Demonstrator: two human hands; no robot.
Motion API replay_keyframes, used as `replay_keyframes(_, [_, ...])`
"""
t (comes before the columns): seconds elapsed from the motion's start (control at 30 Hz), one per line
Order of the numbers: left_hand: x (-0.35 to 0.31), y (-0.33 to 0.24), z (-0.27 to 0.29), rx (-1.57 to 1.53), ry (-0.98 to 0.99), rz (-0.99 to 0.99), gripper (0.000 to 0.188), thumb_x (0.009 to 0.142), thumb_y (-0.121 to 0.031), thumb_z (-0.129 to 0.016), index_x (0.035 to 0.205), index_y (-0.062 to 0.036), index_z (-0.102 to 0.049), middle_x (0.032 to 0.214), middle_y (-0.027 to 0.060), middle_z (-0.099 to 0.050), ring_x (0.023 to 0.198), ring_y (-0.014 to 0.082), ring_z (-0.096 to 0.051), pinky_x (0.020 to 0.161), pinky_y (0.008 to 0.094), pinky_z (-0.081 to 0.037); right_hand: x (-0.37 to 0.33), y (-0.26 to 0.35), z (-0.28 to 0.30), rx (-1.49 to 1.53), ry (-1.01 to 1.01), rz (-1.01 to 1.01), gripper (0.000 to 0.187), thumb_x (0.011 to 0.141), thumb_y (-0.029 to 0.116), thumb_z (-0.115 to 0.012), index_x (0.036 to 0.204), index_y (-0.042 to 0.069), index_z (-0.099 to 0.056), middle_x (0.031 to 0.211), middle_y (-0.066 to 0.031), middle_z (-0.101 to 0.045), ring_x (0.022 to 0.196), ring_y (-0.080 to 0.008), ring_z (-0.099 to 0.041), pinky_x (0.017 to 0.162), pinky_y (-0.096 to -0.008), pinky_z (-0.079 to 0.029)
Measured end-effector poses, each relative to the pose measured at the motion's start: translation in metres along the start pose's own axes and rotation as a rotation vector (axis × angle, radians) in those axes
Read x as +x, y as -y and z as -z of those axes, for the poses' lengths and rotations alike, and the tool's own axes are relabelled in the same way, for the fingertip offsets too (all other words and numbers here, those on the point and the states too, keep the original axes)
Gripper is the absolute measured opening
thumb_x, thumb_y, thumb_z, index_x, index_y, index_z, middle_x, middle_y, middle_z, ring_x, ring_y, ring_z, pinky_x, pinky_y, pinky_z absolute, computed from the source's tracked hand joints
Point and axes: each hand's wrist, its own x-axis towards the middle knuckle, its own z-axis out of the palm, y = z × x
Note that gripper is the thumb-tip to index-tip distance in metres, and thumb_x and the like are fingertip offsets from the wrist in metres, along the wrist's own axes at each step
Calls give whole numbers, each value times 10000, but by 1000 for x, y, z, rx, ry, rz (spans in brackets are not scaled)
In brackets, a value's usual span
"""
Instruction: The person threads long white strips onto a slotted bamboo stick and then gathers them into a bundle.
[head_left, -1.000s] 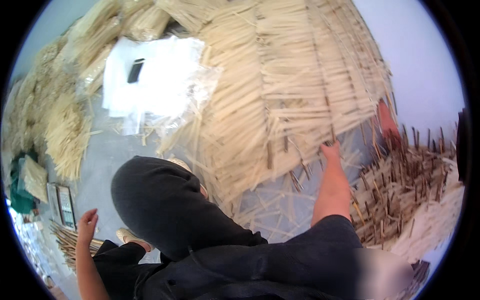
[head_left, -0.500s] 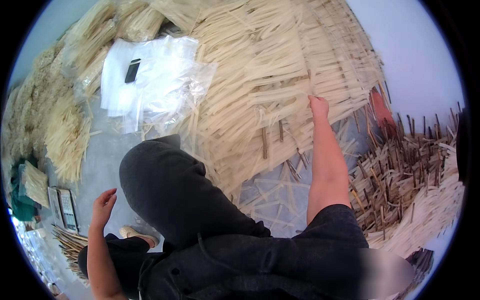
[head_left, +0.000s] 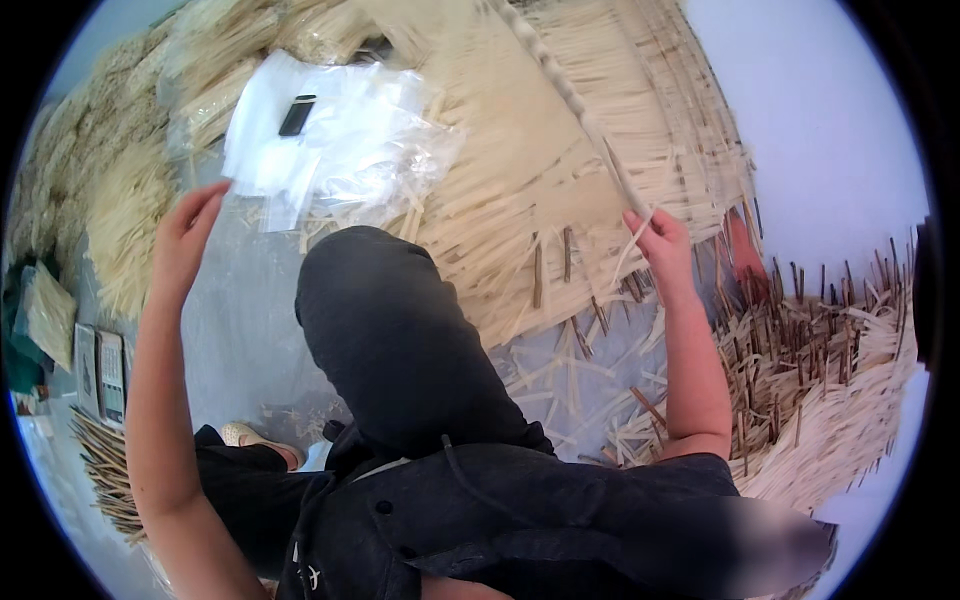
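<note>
My right hand (head_left: 664, 245) pinches the near end of a long pale strip (head_left: 570, 92). The strip runs up and away over a wide heap of flat cream-coloured strips (head_left: 500, 170), and its far part is blurred. A short pale tail hangs below my fingers. My left hand (head_left: 188, 225) is raised on the left with its fingers stretched out and nothing visible in it. Its fingertips come near the left edge of a stack of clear plastic bags (head_left: 350, 150), on which a dark phone-like rectangle (head_left: 297, 116) lies.
Loose strips (head_left: 560, 385) and thin brown sticks (head_left: 580, 335) lie along the heap's near edge. More strips and upright sticks (head_left: 800, 330) fill the right side. Bundles of strips (head_left: 130, 220), a flat device with buttons (head_left: 110, 375) and a stick pile (head_left: 105, 470) are on the left.
My right hand has drawn back slightly, and the long strip now stands out from the heap. My left hand has risen and moved forward toward the plastic bags.
</note>
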Motion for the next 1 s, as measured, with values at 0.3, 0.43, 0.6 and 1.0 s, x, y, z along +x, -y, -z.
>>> replay_keyframes(0.3, [-45,-86,-42,-407,-12,-101,232,883,-115,-604,1110,-90,-644,990,19,-633,886,88,-579,749,227,-470,9,213,-149,187,448,189,259,827,305,-678,735,84,-577,570,67,-435,462,-4,-319,418,-184,-218])
replay_keyframes(0.43, [-57,-59,-23,-293,-423,-120,360,815,-135,-686,1161,-111,-591,1113,55,-538,1013,154,-531,782,266,-476,-21,268,-223,281,691,237,294,807,339,-696,739,75,-588,567,68,-437,457,-3,-316,405,-177,-210])
replay_keyframes(0.6, [-63,-8,15,-43,-705,-161,279,773,-135,-730,1014,-67,-607,953,15,-589,884,117,-545,740,253,-458,-66,302,-286,291,868,250,335,803,355,-698,672,89,-541,544,65,-435,426,1,-307,380,-171,-199])
replay_keyframes(1.0, [-144,40,81,-862,-127,415,182,830,-207,-685,957,-90,-628,866,-19,-634,826,84,-588,737,238,-466,-103,266,-367,158,1005,180,296,806,319,-677,673,83,-556,537,58,-445,410,-6,-308,374,-174,-198])
